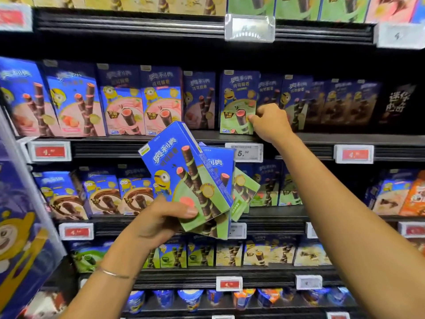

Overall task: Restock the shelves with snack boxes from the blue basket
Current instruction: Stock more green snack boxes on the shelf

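Top-row boxes (128, 3) cut by upper edge; red price tag (50, 151) digits blurred.

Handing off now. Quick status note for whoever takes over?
Left hand grips three fanned green boxes, in front of the shelves.
Right hand pinches the lower right corner of a shelved green box, upright at the shelf front.
Done: that box is placed.
Left: release it, shelve the three in hand. Blue basket not in view.

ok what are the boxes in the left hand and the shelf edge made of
Boxes: likely thin printed cardboard, slight gloss, sharp folded edges. Shelf edge: dark, ribbed, matte; plastic or painted metal, unclear.
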A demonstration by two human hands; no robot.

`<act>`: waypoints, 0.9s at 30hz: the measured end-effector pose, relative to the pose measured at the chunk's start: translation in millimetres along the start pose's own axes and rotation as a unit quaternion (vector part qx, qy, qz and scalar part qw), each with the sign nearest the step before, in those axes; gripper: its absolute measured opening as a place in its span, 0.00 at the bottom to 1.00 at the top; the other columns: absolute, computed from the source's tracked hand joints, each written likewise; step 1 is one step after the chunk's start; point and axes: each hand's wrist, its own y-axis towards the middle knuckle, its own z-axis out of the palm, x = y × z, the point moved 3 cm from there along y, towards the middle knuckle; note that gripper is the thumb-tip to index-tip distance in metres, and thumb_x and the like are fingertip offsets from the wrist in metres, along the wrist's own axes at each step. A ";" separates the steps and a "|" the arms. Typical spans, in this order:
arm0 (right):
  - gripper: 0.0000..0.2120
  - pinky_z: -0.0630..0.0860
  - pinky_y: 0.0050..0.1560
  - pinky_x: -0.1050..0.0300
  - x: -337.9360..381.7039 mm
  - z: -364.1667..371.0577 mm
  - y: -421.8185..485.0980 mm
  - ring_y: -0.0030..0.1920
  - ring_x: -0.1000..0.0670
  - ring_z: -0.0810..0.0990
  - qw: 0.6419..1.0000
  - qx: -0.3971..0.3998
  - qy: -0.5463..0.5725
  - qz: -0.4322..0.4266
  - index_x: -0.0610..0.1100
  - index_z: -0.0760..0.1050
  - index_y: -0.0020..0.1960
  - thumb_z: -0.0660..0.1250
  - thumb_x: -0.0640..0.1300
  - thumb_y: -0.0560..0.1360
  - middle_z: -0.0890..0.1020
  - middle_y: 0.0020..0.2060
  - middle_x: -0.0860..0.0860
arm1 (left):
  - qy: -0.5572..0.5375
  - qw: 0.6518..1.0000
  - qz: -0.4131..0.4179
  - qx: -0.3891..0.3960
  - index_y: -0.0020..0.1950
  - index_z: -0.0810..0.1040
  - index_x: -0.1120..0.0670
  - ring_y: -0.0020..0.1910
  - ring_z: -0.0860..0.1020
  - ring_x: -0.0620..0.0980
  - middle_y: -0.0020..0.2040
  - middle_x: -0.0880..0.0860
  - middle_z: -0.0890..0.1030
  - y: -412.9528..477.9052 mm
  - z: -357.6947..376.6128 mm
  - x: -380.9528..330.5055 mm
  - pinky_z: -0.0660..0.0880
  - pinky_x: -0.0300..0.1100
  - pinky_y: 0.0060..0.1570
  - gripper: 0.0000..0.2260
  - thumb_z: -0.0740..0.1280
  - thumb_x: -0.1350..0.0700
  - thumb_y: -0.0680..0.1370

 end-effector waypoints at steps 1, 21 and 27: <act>0.15 0.72 0.45 0.50 -0.4 0.8 0.3 0.53 0.37 0.77 1.000 -0.003 -0.005 0.000 0.36 0.76 0.43 0.65 0.47 0.81 0.81 0.45 0.37 | 0.002 1.000 0.003 0.006 0.27 0.83 0.62 0.28 0.83 0.48 0.28 0.53 0.82 0.3 -0.3 -0.3 0.80 0.37 0.32 0.07 0.68 0.70 0.60; 0.15 0.72 0.57 0.48 76.7 -5.4 -17.0 0.57 0.44 0.76 0.950 -0.189 -0.070 -0.237 0.46 0.75 0.61 0.66 0.52 0.78 0.78 0.56 0.47 | 0.013 1.000 -0.011 0.015 0.34 0.87 0.61 0.35 0.86 0.52 0.36 0.56 0.86 3.1 -8.5 -4.6 0.82 0.40 0.37 0.12 0.75 0.64 0.52; 0.06 0.68 0.42 0.50 129.2 25.2 17.6 0.48 0.39 0.77 0.952 0.012 -0.211 -0.221 0.45 0.69 0.49 0.63 0.47 0.78 0.80 0.52 0.41 | 0.035 0.999 -0.010 0.040 0.28 0.85 0.60 0.31 0.84 0.48 0.31 0.52 0.84 -1.5 -13.9 -7.4 0.81 0.36 0.36 0.09 0.67 0.70 0.61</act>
